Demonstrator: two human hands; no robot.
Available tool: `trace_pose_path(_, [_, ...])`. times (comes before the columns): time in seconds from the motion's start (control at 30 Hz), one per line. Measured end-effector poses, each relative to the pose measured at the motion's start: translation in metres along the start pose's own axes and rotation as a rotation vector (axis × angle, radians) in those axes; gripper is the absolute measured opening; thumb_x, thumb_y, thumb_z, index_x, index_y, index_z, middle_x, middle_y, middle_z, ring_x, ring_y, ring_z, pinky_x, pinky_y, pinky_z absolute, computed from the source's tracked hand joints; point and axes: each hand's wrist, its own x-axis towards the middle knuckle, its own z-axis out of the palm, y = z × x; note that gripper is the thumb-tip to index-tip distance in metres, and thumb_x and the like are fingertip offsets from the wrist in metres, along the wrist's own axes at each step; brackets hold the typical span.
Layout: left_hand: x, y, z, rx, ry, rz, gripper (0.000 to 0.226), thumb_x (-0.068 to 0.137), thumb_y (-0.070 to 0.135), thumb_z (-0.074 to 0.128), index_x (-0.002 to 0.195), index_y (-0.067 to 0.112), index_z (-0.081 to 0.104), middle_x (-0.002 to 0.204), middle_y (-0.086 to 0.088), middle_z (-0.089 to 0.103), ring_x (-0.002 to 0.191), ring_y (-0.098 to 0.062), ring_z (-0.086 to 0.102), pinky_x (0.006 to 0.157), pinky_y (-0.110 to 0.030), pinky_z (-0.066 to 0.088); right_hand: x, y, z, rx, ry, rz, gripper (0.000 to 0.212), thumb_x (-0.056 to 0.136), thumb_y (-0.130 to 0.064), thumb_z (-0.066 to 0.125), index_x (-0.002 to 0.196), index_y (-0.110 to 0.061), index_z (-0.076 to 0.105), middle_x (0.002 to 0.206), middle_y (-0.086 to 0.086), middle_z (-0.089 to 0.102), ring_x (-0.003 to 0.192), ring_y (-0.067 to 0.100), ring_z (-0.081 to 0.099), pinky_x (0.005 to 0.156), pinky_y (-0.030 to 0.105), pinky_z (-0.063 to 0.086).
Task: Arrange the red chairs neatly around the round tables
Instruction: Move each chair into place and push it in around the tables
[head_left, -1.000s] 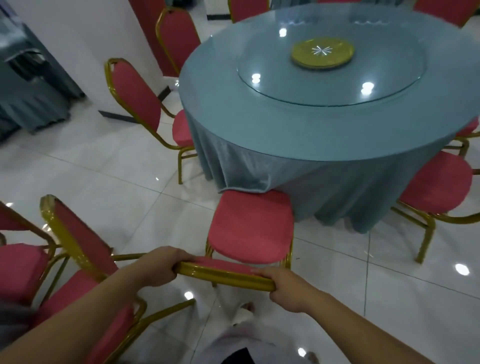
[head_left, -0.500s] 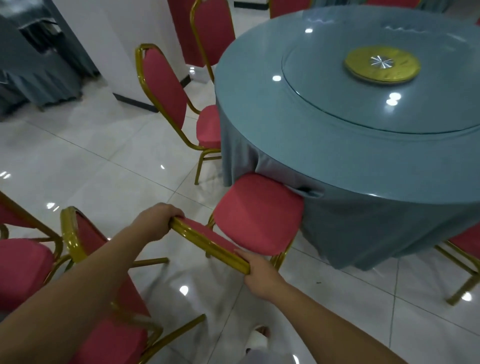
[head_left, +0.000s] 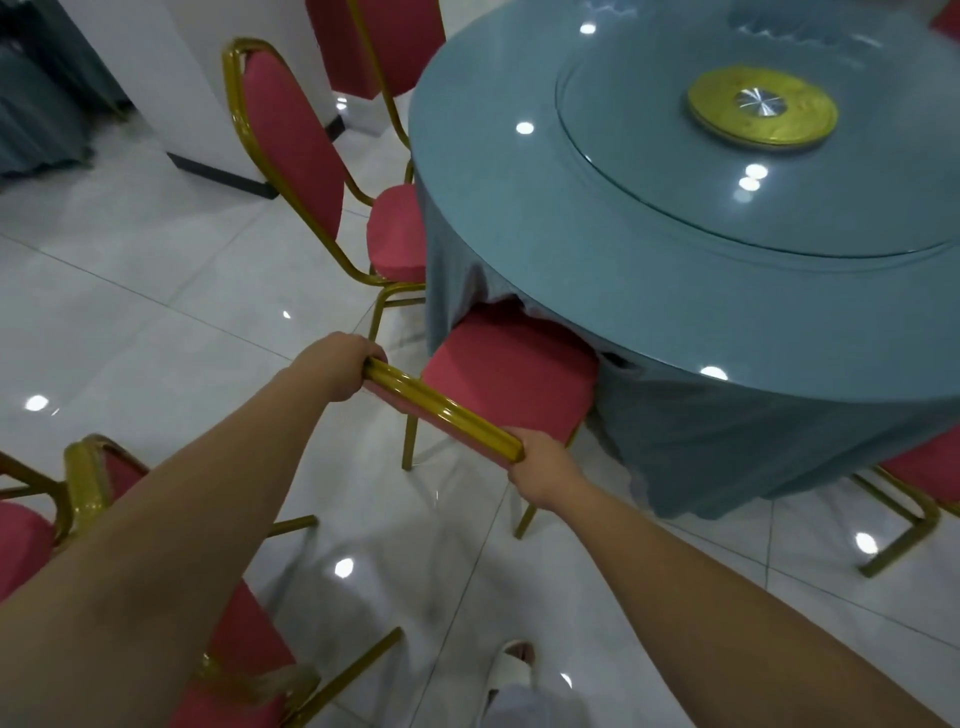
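the red padded chair with the gold metal frame (head_left: 509, 384) is held by its top rail at both ends: the left hand (head_left: 337, 371) is curled tightly round the far end of the rail, and the right hand (head_left: 540, 467) is clamped on the near end. a second ago the seat was seen standing clear of the table, just short of the hanging cloth; it has since been pushed forward and swung slightly. its front edge is now tucked under the rim of the round table draped in blue-grey cloth (head_left: 675, 291), and the tablecloth (head_left: 727, 441) is lifted and bunched over the front of the seat. the chair is thus judged to be nearly in its place, set just beside the neighbouring red chair (head_left: 291, 140) on its left, whose seat is likewise slipped under the cloth. a last small squaring may be needed, since the rail is seen lying at an angle to the table edge, and the caught cloth could be dragged if the push is carried further. more work is judged to be left, as another red chair (head_left: 124, 470) is seen on the white tiled floor (head_left: 156, 312) well apart from the table.
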Motion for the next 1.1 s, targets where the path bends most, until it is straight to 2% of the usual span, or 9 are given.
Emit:
trace_pose_path(0.17, [-0.009,0.005,0.01,-0.022,-0.019,0.021,0.029,0.093,0.007,0.061,0.117,0.018,0.071,0.101,-0.004,0.066,0.091,-0.019,0.057,0.082,-0.03,0.047,-0.02,0.006,-0.004,-0.172,0.063,0.011,0.04,0.087,-0.006,0.05,0.11,-0.033,0.069,0.096,0.002,0.07,0.092,0.028,0.064,0.083,0.037,0.055])
trace_pose_path(0.47, [-0.011,0.006,0.022,-0.037,-0.091,0.084,0.032,0.093,0.006,0.061,0.12,0.021,0.069,0.096,0.002,0.061,0.09,-0.018,0.057,0.081,-0.028,0.045,-0.041,0.015,-0.002,-0.229,-0.018,-0.003,0.047,0.086,-0.007,0.053,0.122,-0.036,0.059,0.104,0.001,0.066,0.096,0.025,0.062,0.077,0.034,0.05])
trace_pose_path(0.53, [-0.015,0.012,0.017,0.014,-0.107,0.044,0.039,0.092,0.01,0.065,0.128,0.022,0.063,0.103,0.0,0.06,0.097,-0.02,0.057,0.087,-0.031,0.046,-0.046,0.022,-0.01,-0.095,-0.119,-0.01,0.051,0.087,-0.012,0.062,0.131,-0.035,0.054,0.111,0.0,0.062,0.101,0.021,0.059,0.085,0.035,0.051])
trace_pose_path(0.63, [-0.031,0.038,0.004,0.144,-0.237,0.036,0.076,0.081,0.04,0.078,0.147,0.033,0.041,0.14,-0.006,0.05,0.129,-0.031,0.044,0.108,-0.047,0.037,-0.074,0.05,-0.028,0.089,-0.133,-0.016,0.064,0.087,-0.03,0.073,0.144,-0.036,0.045,0.131,-0.006,0.055,0.112,0.01,0.052,0.088,0.019,0.044])
trace_pose_path(0.7, [-0.049,0.076,-0.004,0.096,-0.303,0.161,0.097,0.071,0.061,0.078,0.151,0.042,0.028,0.157,0.0,0.033,0.144,-0.03,0.027,0.116,-0.053,0.026,-0.1,0.084,-0.045,0.169,-0.038,0.003,0.06,0.089,-0.039,0.071,0.143,-0.038,0.046,0.138,-0.01,0.05,0.118,0.007,0.048,0.092,0.017,0.04])
trace_pose_path(0.77, [-0.07,0.133,-0.009,-0.129,-0.309,0.343,0.095,0.067,0.07,0.076,0.148,0.049,0.03,0.155,0.014,0.035,0.143,-0.017,0.029,0.115,-0.041,0.029,-0.131,0.121,-0.068,0.234,0.088,0.053,0.052,0.09,-0.041,0.07,0.139,-0.039,0.05,0.138,-0.011,0.051,0.122,0.007,0.049,0.098,0.023,0.042])
trace_pose_path(0.83, [-0.09,0.204,-0.004,-0.521,-0.276,0.477,0.067,0.075,0.058,0.077,0.135,0.05,0.048,0.135,0.029,0.051,0.128,-0.001,0.047,0.102,-0.021,0.039,-0.164,0.157,-0.094,0.286,0.231,0.123,0.046,0.091,-0.038,0.069,0.135,-0.036,0.055,0.136,-0.009,0.054,0.119,0.008,0.052,0.089,0.021,0.046])
trace_pose_path(0.93, [-0.107,0.316,0.021,-0.961,-0.277,0.525,0.035,0.088,0.018,0.074,0.119,0.033,0.065,0.117,0.008,0.069,0.107,-0.005,0.065,0.092,-0.022,0.052,-0.215,0.21,-0.136,0.36,0.417,0.183,0.037,0.093,-0.034,0.067,0.129,-0.035,0.059,0.135,-0.007,0.056,0.117,0.009,0.054,0.088,0.023,0.044])
trace_pose_path(1.1, [-0.117,0.482,0.071,-0.924,-0.302,0.557,0.03,0.09,0.0,0.066,0.117,0.013,0.067,0.111,-0.004,0.069,0.095,-0.01,0.064,0.082,-0.019,0.052,-0.297,0.297,-0.206,0.461,0.68,0.224,0.034,0.096,-0.034,0.062,0.13,-0.034,0.059,0.134,-0.009,0.057,0.12,0.011,0.054,0.092,0.03,0.046])
